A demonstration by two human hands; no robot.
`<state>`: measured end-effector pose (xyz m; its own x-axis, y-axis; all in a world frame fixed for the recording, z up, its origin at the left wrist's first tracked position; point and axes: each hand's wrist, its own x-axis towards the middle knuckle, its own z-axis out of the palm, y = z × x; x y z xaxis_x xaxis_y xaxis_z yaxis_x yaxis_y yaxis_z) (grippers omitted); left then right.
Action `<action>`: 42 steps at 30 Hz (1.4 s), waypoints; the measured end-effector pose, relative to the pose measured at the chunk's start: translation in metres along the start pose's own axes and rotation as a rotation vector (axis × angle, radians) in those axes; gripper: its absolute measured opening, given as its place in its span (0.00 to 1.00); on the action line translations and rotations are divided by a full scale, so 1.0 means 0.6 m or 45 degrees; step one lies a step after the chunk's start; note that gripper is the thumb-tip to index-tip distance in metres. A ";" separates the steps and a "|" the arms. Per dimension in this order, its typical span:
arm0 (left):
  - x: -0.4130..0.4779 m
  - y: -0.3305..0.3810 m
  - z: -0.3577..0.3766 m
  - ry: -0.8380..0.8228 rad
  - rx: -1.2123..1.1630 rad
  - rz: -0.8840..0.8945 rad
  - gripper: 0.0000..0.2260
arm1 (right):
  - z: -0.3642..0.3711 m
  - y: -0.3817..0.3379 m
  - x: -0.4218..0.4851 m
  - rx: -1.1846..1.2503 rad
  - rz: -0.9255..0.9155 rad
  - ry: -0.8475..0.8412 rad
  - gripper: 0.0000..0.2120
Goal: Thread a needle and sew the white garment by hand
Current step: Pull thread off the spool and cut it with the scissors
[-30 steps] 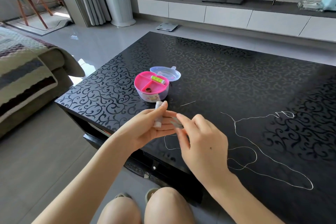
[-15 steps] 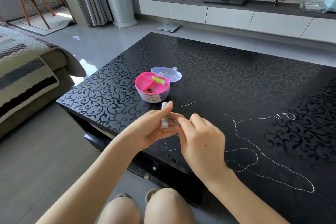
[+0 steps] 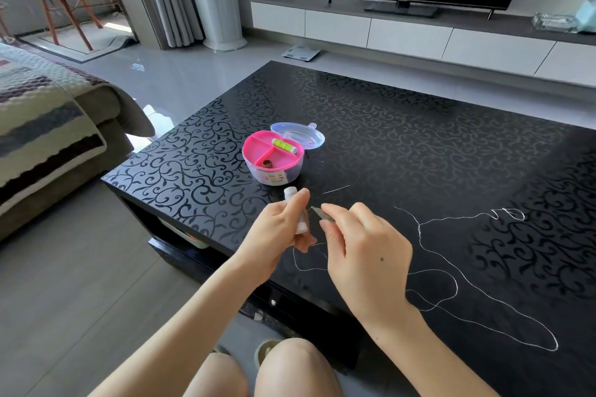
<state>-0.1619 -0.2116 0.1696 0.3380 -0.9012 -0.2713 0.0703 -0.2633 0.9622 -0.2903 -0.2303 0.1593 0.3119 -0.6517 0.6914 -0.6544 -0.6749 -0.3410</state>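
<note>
Thread prep, I'd judge: left hand (image 3: 277,229) grips the spool (image 3: 292,195), right hand (image 3: 364,245) pinches a silvery tool (image 3: 322,214); next, fetch the twelve-o'clock needle (image 3: 336,190).

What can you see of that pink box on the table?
The round sewing box has a clear body and a pink tray split into three compartments. One holds a green thread spool, another a small dark ring. Its clear lid lies open at its far side. It stands on the black table.
</note>
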 end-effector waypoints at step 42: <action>0.086 0.011 0.008 -0.005 -0.143 0.061 0.28 | 0.042 0.026 0.097 1.489 1.040 -0.623 0.09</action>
<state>-0.1488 -0.2613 0.1620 0.3402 -0.9132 -0.2245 0.1589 -0.1795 0.9708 -0.2648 -0.2875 0.1782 0.4902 -0.8622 -0.1276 0.0723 0.1861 -0.9799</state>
